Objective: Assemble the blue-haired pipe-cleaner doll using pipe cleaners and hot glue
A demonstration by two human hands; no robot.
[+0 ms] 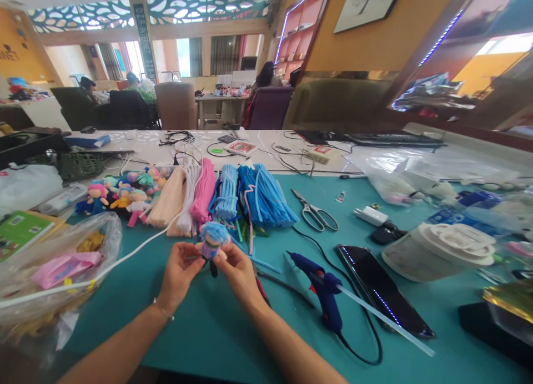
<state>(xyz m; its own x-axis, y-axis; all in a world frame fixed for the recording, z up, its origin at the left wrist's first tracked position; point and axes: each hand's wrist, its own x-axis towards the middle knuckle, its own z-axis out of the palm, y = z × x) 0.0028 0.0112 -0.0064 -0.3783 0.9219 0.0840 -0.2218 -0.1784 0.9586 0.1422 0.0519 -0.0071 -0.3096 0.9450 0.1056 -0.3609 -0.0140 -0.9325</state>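
Note:
A small pipe-cleaner doll (214, 238) with blue hair and a purple-pink body is held upright between my two hands, over the green mat (187, 328). My left hand (183, 267) pinches its left side with thumb and fingers. On its other side, my right hand (238, 270) grips it with the thumb in front. The doll's dark legs hang below my fingertips. Just behind it lie bundles of pipe cleaners: beige (167, 198), pink (204, 192) and blue (270, 198). Pliers with red handles (262, 289) lie partly hidden beneath my right forearm.
A blue glue gun (320, 289) with a long glue stick lies right of my hands, beside a phone (385, 289). Scissors (316, 211), a white lidded cup (437, 251), several finished dolls (137, 201) and a clear plastic bag (54, 284) surround the work area.

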